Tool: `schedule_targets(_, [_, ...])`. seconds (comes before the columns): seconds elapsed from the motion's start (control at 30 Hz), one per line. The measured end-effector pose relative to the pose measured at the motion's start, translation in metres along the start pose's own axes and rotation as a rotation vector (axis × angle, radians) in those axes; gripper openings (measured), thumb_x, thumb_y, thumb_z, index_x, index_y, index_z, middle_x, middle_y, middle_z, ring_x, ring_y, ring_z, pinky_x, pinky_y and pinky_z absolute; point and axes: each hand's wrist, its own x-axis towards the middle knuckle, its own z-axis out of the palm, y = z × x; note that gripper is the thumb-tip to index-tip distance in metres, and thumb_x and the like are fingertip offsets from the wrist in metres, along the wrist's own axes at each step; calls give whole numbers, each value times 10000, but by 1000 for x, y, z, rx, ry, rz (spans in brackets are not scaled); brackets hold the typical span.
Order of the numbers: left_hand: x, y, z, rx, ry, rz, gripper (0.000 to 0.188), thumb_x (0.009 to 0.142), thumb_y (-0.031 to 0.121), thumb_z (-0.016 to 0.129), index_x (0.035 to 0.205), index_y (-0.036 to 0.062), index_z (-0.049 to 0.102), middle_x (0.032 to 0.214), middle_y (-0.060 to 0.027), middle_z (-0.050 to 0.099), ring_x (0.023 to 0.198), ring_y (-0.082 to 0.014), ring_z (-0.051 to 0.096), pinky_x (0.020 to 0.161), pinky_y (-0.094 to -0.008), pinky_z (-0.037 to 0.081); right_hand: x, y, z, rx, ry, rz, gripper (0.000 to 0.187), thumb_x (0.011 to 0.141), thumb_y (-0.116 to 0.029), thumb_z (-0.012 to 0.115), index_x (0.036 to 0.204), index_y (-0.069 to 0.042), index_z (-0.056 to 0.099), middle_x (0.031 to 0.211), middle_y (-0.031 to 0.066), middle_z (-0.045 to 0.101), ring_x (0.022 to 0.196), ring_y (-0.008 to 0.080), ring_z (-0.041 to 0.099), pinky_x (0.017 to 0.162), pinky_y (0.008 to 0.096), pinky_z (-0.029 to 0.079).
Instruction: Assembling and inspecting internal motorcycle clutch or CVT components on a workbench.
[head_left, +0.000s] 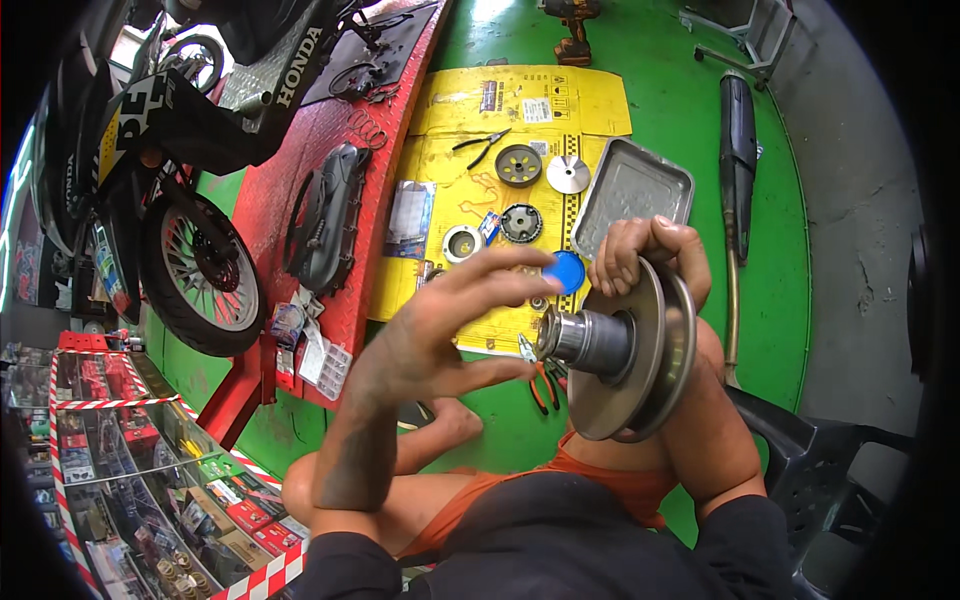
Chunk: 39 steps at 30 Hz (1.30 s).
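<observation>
My right hand (655,258) grips the rim of a metal driven pulley (612,385) from above, fingers curled over its discs. Its hollow hub (585,340) points left, toward my left hand. My left hand (450,335) is raised beside the hub with fingers and thumb spread, holding nothing I can make out. Behind its fingertips, which are slightly blurred, shows a round blue lid or tub (568,272). Below the hub lie orange-handled pliers (543,388).
Yellow cardboard (450,105) carries a clutch bell (518,166), a clutch (521,223), a silver disc (568,174), a white-rimmed ring (462,243) and black pliers (481,148). A grey tray (655,175) is at right. Left stand a red lift (385,150) and a motorcycle (205,270); a plastic chair (800,440) is near right.
</observation>
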Motion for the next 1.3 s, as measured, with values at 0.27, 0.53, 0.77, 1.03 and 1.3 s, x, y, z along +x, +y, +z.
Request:
schedule_targets(0.27, [-2, 49, -5, 291, -457, -382, 601, 779, 9, 823, 1344, 29, 621, 1258, -157, 641, 1065, -262, 649, 863, -342, 548, -8, 5, 21, 172, -71, 66, 487, 1015, -331, 368, 647, -63, 540, 584, 59, 483, 544, 152, 438, 605, 280, 410])
schedule_targets(0.53, [-24, 70, -8, -19, -95, -541, 503, 721, 22, 875, 1191, 10, 697, 1019, -142, 722, 839, -231, 684, 744, -285, 572, -8, 20, 24, 282, -108, 138, 471, 1012, -326, 386, 669, -47, 551, 593, 68, 484, 527, 151, 442, 590, 282, 422])
schedule_targets(0.77, [-24, 49, 1, 388, -178, 6, 589, 701, 30, 870, 1247, -7, 652, 1003, -129, 704, 793, -204, 662, 707, -281, 554, -6, 19, 18, 302, -138, 170, 469, 1021, -320, 371, 693, -41, 557, 607, 71, 484, 530, 151, 441, 586, 285, 409])
schedule_targets(1.03, [-16, 52, 19, 154, 71, -190, 418, 784, 118, 815, 1163, 6, 680, 885, -68, 658, 685, -177, 587, 639, -268, 500, -10, 18, 25, 219, -130, 151, 467, 1021, -337, 371, 701, -51, 555, 612, 67, 487, 564, 153, 441, 616, 284, 393])
schedule_targets(1.3, [-32, 36, -5, 128, -294, -284, 399, 810, 114, 808, 1167, 1, 669, 899, -76, 661, 707, -168, 597, 641, -270, 500, -12, 15, 22, 171, -124, 113, 459, 1018, -338, 375, 704, -56, 554, 615, 67, 491, 566, 153, 441, 617, 283, 389])
